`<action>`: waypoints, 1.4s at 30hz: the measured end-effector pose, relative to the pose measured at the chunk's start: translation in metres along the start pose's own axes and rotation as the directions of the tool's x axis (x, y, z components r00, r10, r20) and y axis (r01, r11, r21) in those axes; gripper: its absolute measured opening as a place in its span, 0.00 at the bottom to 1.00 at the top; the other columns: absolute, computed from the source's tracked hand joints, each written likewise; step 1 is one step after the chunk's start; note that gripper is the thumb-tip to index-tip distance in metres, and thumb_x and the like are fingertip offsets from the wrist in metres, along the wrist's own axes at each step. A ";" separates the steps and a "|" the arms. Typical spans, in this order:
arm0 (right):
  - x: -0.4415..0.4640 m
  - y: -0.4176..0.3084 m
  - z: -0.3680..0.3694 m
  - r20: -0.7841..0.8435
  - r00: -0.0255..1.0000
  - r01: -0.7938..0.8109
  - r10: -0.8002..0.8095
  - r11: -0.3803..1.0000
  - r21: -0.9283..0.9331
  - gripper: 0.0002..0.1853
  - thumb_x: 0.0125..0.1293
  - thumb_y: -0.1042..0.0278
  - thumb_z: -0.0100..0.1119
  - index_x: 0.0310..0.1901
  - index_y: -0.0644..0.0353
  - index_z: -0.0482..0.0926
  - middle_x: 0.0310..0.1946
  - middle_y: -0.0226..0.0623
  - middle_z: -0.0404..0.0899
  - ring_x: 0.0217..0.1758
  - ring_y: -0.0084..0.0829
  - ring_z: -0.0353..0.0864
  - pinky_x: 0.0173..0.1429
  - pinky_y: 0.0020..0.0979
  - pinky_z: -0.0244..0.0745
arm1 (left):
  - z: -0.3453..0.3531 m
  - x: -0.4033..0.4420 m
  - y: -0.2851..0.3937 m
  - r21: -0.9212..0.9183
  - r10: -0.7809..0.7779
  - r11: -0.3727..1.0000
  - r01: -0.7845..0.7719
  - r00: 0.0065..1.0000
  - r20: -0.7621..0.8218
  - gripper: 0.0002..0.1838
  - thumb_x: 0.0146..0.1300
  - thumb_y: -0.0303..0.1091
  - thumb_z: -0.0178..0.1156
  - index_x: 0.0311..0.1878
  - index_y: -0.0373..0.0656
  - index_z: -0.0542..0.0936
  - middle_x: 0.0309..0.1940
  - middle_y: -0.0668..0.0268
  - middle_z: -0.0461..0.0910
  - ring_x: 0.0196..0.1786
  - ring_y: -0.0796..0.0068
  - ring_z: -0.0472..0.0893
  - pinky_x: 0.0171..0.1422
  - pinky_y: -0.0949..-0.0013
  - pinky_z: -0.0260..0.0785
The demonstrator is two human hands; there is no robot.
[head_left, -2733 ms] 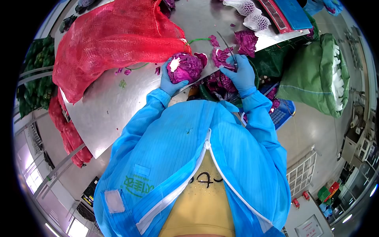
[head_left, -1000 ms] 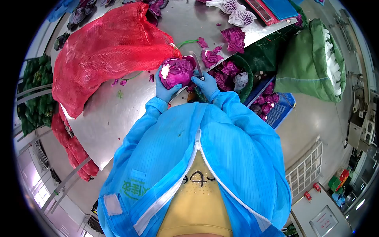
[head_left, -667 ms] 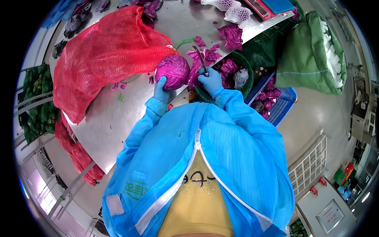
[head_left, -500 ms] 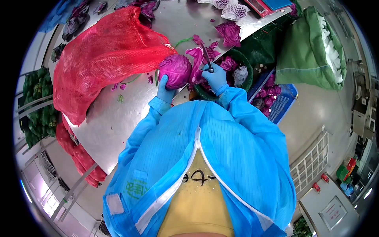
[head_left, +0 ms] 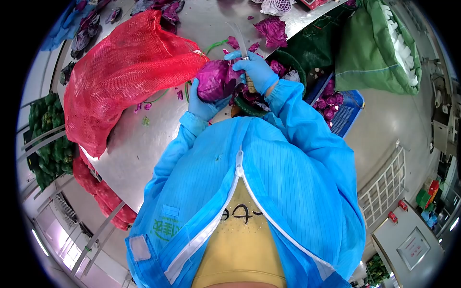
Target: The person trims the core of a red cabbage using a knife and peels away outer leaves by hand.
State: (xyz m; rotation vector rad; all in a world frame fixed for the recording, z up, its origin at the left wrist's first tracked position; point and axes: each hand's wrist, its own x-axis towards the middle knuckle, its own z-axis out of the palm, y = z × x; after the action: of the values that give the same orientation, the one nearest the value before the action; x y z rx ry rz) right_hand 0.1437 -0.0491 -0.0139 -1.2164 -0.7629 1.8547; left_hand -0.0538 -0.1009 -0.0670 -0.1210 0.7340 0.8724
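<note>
A red cabbage (head_left: 212, 80) rests in my left hand (head_left: 201, 104), whose blue-gloved fingers wrap round its left side and underside. My right hand (head_left: 259, 72), gloved too, grips a knife (head_left: 243, 44) with a light brown handle; the blade points up and away from me. The right fingertips reach to the cabbage's upper right side, and whether they touch a leaf there I cannot tell. Under and beyond my right hand is a dark green bin (head_left: 301, 72) containing purple leaves. A loose cabbage leaf (head_left: 272, 31) lies on the metal table (head_left: 139, 165).
To the left, a large red mesh bag (head_left: 125, 72) lies on the table. A blue crate (head_left: 353, 113) with small purple heads stands at the right, below a green sack (head_left: 367, 65). White foam netting (head_left: 277, 6) is at the far edge.
My right hand has come in closer to the cabbage, and the knife blade now stands clear of the leaves. The leaf peeling beside the cabbage no longer shows there. The cabbage has turned.
</note>
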 end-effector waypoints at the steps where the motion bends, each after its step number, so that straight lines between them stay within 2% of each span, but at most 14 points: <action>1: 0.008 0.002 -0.001 0.001 1.000 0.002 -0.002 1.000 0.004 0.12 0.53 0.77 0.58 0.41 0.61 0.82 0.28 0.31 0.78 0.21 0.22 0.70 0.25 0.25 0.68 | 0.004 -0.002 -0.001 -0.020 -0.024 1.000 0.024 1.000 -0.016 0.44 0.60 0.71 0.45 0.72 0.51 0.57 0.68 0.54 0.62 0.67 0.48 0.66 0.68 0.43 0.63; 3: 0.018 0.002 0.002 0.097 0.995 0.004 -0.006 1.000 0.021 0.09 0.54 0.76 0.58 0.37 0.61 0.83 0.27 0.31 0.79 0.22 0.23 0.71 0.26 0.26 0.69 | 0.007 -0.003 0.000 -0.034 -0.051 0.998 0.050 0.998 -0.033 0.45 0.60 0.72 0.44 0.72 0.51 0.57 0.67 0.54 0.63 0.66 0.47 0.67 0.67 0.43 0.63; 15: 0.032 0.049 -0.067 -0.182 0.982 0.000 0.054 0.958 0.285 0.07 0.53 0.69 0.66 0.32 0.60 0.81 0.22 0.28 0.74 0.21 0.23 0.71 0.25 0.26 0.68 | -0.011 0.004 0.003 -0.236 -0.128 0.965 0.119 0.991 -0.024 0.51 0.54 0.78 0.45 0.71 0.49 0.59 0.67 0.50 0.63 0.66 0.43 0.67 0.65 0.44 0.65; 21: 0.012 0.067 -0.103 -0.383 0.924 -0.034 0.006 0.997 -0.067 0.06 0.53 0.72 0.63 0.33 0.60 0.83 0.24 0.30 0.78 0.20 0.23 0.71 0.26 0.25 0.67 | -0.014 0.002 0.003 -0.251 -0.148 0.958 0.136 0.989 -0.028 0.52 0.52 0.78 0.48 0.72 0.49 0.58 0.67 0.50 0.63 0.66 0.42 0.66 0.63 0.45 0.66; 27: 0.028 0.116 -0.116 -0.467 0.816 0.213 -0.342 0.928 -0.307 0.06 0.50 0.75 0.62 0.32 0.62 0.83 0.29 0.31 0.84 0.30 0.22 0.78 0.38 0.23 0.74 | -0.020 -0.003 0.003 -0.247 -0.221 0.945 0.216 0.975 0.008 0.50 0.52 0.77 0.50 0.71 0.53 0.61 0.68 0.55 0.64 0.66 0.44 0.66 0.64 0.42 0.65; 29: 0.022 0.117 -0.122 -0.494 0.799 0.153 -0.342 0.911 -0.383 0.06 0.50 0.72 0.62 0.32 0.60 0.82 0.28 0.31 0.83 0.30 0.23 0.79 0.38 0.25 0.74 | -0.024 -0.008 -0.004 -0.103 -0.150 0.982 0.157 0.986 0.078 0.46 0.56 0.75 0.45 0.71 0.53 0.60 0.69 0.56 0.62 0.67 0.51 0.66 0.67 0.40 0.60; 30: 0.015 0.108 -0.122 -0.534 0.779 0.042 -0.329 0.877 -0.479 0.07 0.51 0.71 0.62 0.33 0.59 0.83 0.27 0.32 0.83 0.30 0.24 0.80 0.39 0.26 0.74 | -0.035 -0.009 -0.007 -0.133 -0.129 0.973 0.187 0.926 0.355 0.41 0.61 0.70 0.41 0.71 0.53 0.61 0.69 0.59 0.62 0.68 0.53 0.65 0.71 0.41 0.57; 31: 0.009 0.098 -0.123 -0.570 0.755 -0.070 -0.323 0.825 -0.561 0.07 0.51 0.70 0.62 0.34 0.58 0.83 0.27 0.33 0.83 0.30 0.24 0.80 0.39 0.28 0.75 | -0.044 -0.006 -0.007 -0.096 -0.098 0.984 0.150 0.906 0.412 0.41 0.62 0.70 0.41 0.71 0.53 0.61 0.69 0.59 0.62 0.69 0.54 0.65 0.71 0.42 0.57; 34: -0.004 0.092 -0.129 -0.548 0.742 -0.109 -0.385 0.739 -0.665 0.07 0.53 0.67 0.64 0.35 0.54 0.84 0.28 0.35 0.82 0.31 0.30 0.80 0.40 0.32 0.75 | -0.058 0.003 -0.002 0.042 0.022 0.998 -0.043 0.906 0.422 0.40 0.63 0.69 0.40 0.71 0.52 0.60 0.69 0.59 0.62 0.69 0.54 0.65 0.72 0.43 0.56; 36: -0.018 0.078 -0.119 -0.397 0.752 -0.096 -0.526 0.509 -0.855 0.12 0.54 0.61 0.67 0.41 0.50 0.84 0.33 0.36 0.80 0.39 0.36 0.80 0.46 0.35 0.75 | -0.068 0.022 0.005 0.139 0.091 0.976 -0.168 0.894 0.438 0.39 0.64 0.68 0.39 0.71 0.52 0.60 0.70 0.59 0.62 0.69 0.54 0.64 0.73 0.44 0.55; 38: -0.035 0.062 -0.084 -0.284 0.704 0.167 -0.651 0.540 -0.825 0.21 0.55 0.54 0.69 0.50 0.52 0.82 0.45 0.41 0.77 0.44 0.36 0.79 0.49 0.35 0.75 | -0.078 0.038 0.011 0.214 0.125 0.945 -0.249 0.876 0.466 0.39 0.65 0.67 0.38 0.71 0.51 0.60 0.70 0.60 0.62 0.70 0.55 0.64 0.73 0.45 0.54; 39: -0.029 0.072 -0.076 -0.279 0.783 0.276 -0.556 0.713 -0.645 0.24 0.55 0.54 0.70 0.52 0.55 0.80 0.45 0.36 0.76 0.44 0.30 0.77 0.47 0.30 0.74 | -0.080 0.045 0.014 0.249 0.135 0.926 -0.284 0.865 0.483 0.39 0.66 0.67 0.37 0.72 0.51 0.60 0.70 0.60 0.62 0.70 0.55 0.64 0.74 0.45 0.54; 40: -0.045 0.048 -0.047 -0.165 0.970 0.158 -0.176 0.980 -0.117 0.29 0.56 0.54 0.70 0.59 0.54 0.75 0.47 0.28 0.74 0.42 0.24 0.74 0.44 0.26 0.72 | -0.077 0.047 0.016 0.267 0.132 0.918 -0.294 0.860 0.492 0.38 0.66 0.66 0.37 0.72 0.51 0.60 0.70 0.60 0.62 0.70 0.55 0.64 0.74 0.46 0.54; 42: -0.049 0.047 -0.021 0.089 0.991 0.086 -0.096 0.991 0.102 0.38 0.58 0.54 0.68 0.69 0.50 0.64 0.49 0.27 0.73 0.40 0.21 0.70 0.46 0.25 0.69 | -0.054 0.031 0.015 0.228 0.095 0.947 -0.227 0.874 0.477 0.38 0.68 0.66 0.36 0.72 0.50 0.59 0.70 0.60 0.61 0.71 0.56 0.63 0.75 0.48 0.53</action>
State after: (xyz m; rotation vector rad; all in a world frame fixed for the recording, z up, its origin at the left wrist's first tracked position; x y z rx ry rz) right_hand 0.1622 -0.1137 -0.0365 -1.0224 -0.7568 1.8620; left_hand -0.0807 -0.0908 -0.1241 0.3976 0.4119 0.9049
